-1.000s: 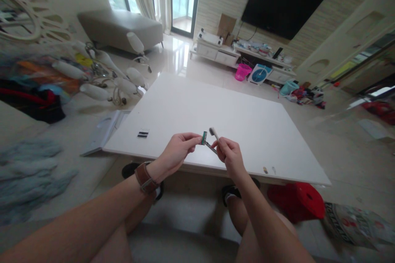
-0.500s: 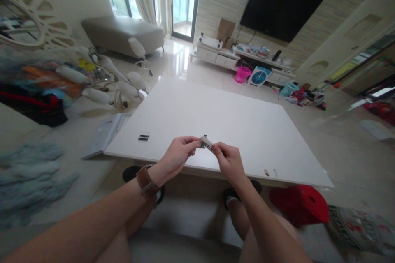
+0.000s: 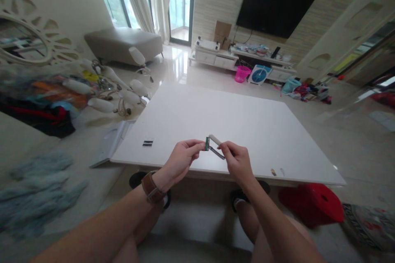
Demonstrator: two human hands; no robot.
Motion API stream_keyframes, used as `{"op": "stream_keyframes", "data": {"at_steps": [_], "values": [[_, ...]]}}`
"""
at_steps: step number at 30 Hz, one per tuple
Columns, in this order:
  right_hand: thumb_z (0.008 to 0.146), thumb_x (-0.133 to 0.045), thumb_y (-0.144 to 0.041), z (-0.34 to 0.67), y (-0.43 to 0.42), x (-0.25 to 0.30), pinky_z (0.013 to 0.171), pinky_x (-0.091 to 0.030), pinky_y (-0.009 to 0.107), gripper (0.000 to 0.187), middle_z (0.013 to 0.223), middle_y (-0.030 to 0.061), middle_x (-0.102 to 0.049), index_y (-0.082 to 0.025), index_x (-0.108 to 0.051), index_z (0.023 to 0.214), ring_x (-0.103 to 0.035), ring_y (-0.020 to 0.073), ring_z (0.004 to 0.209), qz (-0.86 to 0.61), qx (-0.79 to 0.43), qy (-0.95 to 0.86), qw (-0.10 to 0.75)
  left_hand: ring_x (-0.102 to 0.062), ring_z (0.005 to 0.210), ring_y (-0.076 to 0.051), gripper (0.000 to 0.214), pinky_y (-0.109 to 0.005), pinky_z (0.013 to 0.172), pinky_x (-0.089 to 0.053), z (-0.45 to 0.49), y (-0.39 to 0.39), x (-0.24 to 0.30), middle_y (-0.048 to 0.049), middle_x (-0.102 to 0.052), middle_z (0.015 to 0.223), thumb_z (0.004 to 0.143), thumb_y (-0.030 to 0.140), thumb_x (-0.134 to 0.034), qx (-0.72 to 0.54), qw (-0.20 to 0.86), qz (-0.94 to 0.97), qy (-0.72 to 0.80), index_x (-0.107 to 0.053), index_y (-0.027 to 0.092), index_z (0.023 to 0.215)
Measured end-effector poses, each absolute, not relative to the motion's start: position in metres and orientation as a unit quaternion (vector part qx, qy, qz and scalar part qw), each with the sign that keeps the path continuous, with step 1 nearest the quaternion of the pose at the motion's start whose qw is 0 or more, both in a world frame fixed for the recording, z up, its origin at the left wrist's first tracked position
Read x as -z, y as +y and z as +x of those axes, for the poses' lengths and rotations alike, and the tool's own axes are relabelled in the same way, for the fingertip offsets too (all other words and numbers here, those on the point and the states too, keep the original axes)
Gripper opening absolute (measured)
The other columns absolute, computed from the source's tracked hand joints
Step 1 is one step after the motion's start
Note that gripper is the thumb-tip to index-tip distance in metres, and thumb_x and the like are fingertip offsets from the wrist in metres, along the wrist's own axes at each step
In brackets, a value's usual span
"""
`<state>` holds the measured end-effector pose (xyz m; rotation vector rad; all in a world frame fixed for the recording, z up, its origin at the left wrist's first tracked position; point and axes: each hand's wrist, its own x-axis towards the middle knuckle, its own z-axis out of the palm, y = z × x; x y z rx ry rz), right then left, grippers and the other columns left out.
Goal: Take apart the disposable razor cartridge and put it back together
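Observation:
Over the near edge of a low white table [image 3: 247, 119], both my hands work on a small razor. My left hand [image 3: 182, 158], with a brown watch strap on its wrist, pinches the razor's green-edged head [image 3: 206, 144] between thumb and fingers. My right hand [image 3: 236, 160] is closed around the razor's thin dark handle [image 3: 217, 153] together with a white toothbrush [image 3: 214, 139], whose head points up and to the left beside the razor head. Both hands hover just above the tabletop.
A small black-and-white strip [image 3: 147, 143] lies on the table's left part, and two tiny bits [image 3: 277, 171] lie near its right front edge. A red stool [image 3: 311, 205] stands at right below the table. A chandelier [image 3: 108, 90] and clutter lie on the floor at left.
The toothbrush head has tipped from pointing upward to lying low toward the razor head. My hands stay together over the table edge; the camera has tilted slightly.

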<state>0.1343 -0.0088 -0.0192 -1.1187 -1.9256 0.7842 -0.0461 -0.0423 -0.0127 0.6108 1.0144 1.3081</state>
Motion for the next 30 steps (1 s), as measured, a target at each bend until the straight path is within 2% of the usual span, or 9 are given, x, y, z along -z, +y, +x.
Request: {"op": "stream_keyframes", "data": {"at_steps": [4,8,13,16,21,25,30], "values": [[0.098,-0.052,-0.041,0.1339,-0.0092,0.018,0.052,-0.024,0.025,0.04,0.054,-0.0032,-0.042,-0.015,-0.069,0.073,-0.035,0.0091,0.052,-0.406,-0.329,-0.781,0.343,-0.038,0.056,-0.006,0.02,-0.02,0.054,-0.028,-0.0457,-0.041,0.0139,0.0007,-0.058,0.06,0.061,0.026,-0.083,-0.582,0.628,0.251,0.451,-0.078,0.012,0.074],[0.098,-0.052,-0.039,0.133,-0.0101,0.0186,0.052,-0.024,0.025,0.039,0.054,-0.0037,-0.041,-0.014,-0.07,0.075,-0.035,0.0088,0.052,-0.423,-0.304,-0.766,0.376,-0.038,0.056,-0.005,0.022,-0.02,0.053,-0.028,-0.0461,-0.04,0.014,0.0,-0.059,0.063,0.061,0.029,-0.084,-0.578,0.632,0.257,0.448,-0.078,0.012,0.074],[0.098,-0.053,-0.039,0.1327,-0.0106,0.0209,0.052,-0.025,0.024,0.038,0.054,-0.0034,-0.042,-0.014,-0.071,0.076,-0.035,0.0089,0.052,-0.402,-0.332,-0.773,0.363,-0.038,0.056,-0.006,0.02,-0.02,0.053,-0.029,-0.0468,-0.0394,0.014,0.0017,-0.056,0.058,0.061,0.027,-0.084,-0.588,0.629,0.246,0.445,-0.078,0.013,0.073],[0.098,-0.052,-0.04,0.1333,-0.0096,0.0212,0.052,-0.024,0.025,0.038,0.054,-0.0034,-0.042,-0.014,-0.072,0.08,-0.035,0.0091,0.052,-0.43,-0.313,-0.751,0.39,-0.038,0.056,-0.005,0.021,-0.02,0.054,-0.029,-0.0466,-0.0396,0.0135,-0.0002,-0.06,0.064,0.062,0.029,-0.084,-0.583,0.631,0.251,0.446,-0.078,0.013,0.073],[0.098,-0.052,-0.04,0.1323,-0.0095,0.0205,0.051,-0.023,0.025,0.039,0.053,-0.0039,-0.039,-0.014,-0.071,0.075,-0.033,0.0088,0.051,-0.412,-0.338,-0.764,0.364,-0.038,0.056,-0.005,0.022,-0.02,0.053,-0.028,-0.0471,-0.0394,0.0135,-0.0011,-0.062,0.065,0.061,0.028,-0.084,-0.586,0.633,0.247,0.441,-0.078,0.012,0.075],[0.098,-0.052,-0.041,0.1338,-0.0092,0.0175,0.051,-0.022,0.025,0.039,0.053,-0.004,-0.037,-0.014,-0.072,0.077,-0.032,0.009,0.051,-0.433,-0.323,-0.74,0.4,-0.039,0.056,-0.005,0.024,-0.02,0.054,-0.028,-0.0476,-0.0395,0.0126,-0.0013,-0.062,0.066,0.061,0.03,-0.085,-0.583,0.63,0.256,0.444,-0.078,0.012,0.076],[0.097,-0.053,-0.039,0.1339,-0.0105,0.0153,0.051,-0.023,0.025,0.039,0.053,-0.0035,-0.039,-0.014,-0.071,0.073,-0.033,0.0086,0.051,-0.402,-0.337,-0.771,0.362,-0.038,0.055,-0.006,0.023,-0.021,0.053,-0.027,-0.0467,-0.0406,0.0118,0.0002,-0.058,0.06,0.061,0.029,-0.084,-0.585,0.629,0.255,0.444,-0.078,0.011,0.075]]}}
